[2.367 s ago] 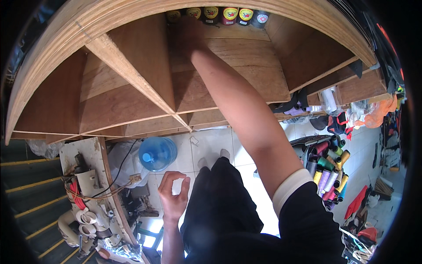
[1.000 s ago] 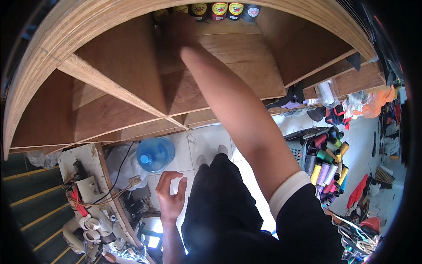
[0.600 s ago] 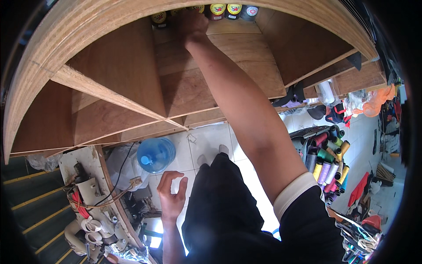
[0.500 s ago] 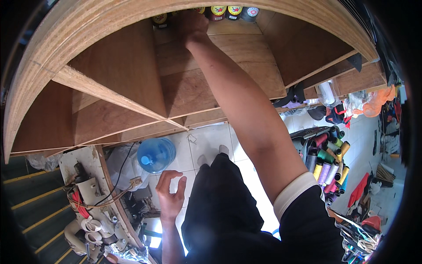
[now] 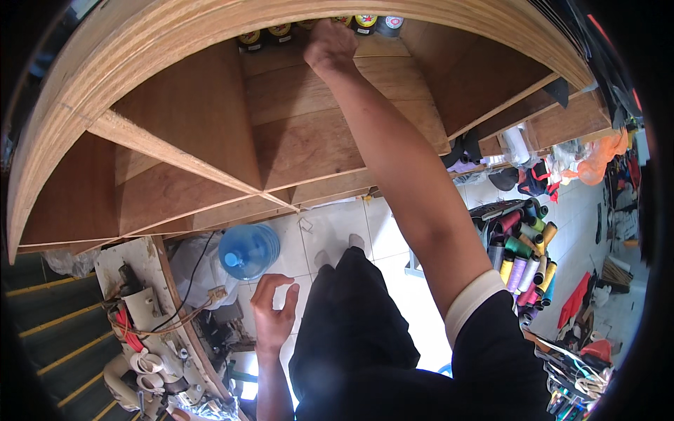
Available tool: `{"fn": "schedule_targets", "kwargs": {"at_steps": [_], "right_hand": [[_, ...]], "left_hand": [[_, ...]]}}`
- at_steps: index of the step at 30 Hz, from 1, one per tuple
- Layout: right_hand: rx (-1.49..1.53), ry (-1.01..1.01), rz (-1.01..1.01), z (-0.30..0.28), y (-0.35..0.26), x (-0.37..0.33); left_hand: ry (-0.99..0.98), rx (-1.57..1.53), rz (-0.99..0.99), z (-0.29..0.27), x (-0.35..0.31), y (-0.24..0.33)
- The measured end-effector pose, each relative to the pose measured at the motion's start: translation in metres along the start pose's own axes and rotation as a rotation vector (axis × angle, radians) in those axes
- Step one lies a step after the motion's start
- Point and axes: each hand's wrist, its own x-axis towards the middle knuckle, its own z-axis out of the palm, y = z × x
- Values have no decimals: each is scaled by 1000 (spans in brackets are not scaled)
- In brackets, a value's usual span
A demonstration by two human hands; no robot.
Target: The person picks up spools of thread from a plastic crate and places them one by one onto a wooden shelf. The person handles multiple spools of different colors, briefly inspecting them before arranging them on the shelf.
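My right hand (image 5: 330, 48) reaches deep into a wooden shelf compartment (image 5: 302, 105), at the row of dark round-ended thread spools (image 5: 279, 32) along its back. Its fingers are curled, and the hand covers part of the row; whatever they grip is hidden. To the right of it, a spool with a yellow label (image 5: 365, 24) and a greyish one with a pale label (image 5: 390, 26) still show. My left hand (image 5: 274, 309) is raised low in front of my body, fingers bent and thumb apart, with nothing between them.
A blue water jug (image 5: 253, 249) stands on the tiled floor beyond my left hand. At left is a sewing machine (image 5: 144, 344) on its table. Several colourful thread cones (image 5: 526, 259) fill a container at right. The shelf's curved front edge (image 5: 140, 59) arches overhead.
My right hand has shifted slightly right along the row, uncovering spools on its left. My left hand stays in nearly the same place and pose.
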Motion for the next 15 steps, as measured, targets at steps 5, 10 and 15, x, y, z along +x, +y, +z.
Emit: {"fn": "schedule_targets", "kwargs": {"at_steps": [5, 10, 15], "right_hand": [[-46, 31, -41, 10, 6, 10], [-73, -39, -62, 2, 3, 3], [-46, 20, -63, 6, 11, 11]], "left_hand": [[-3, 3, 15, 0, 1, 0], [5, 10, -4, -3, 1, 0], [-5, 11, -1, -2, 0, 1]]}}
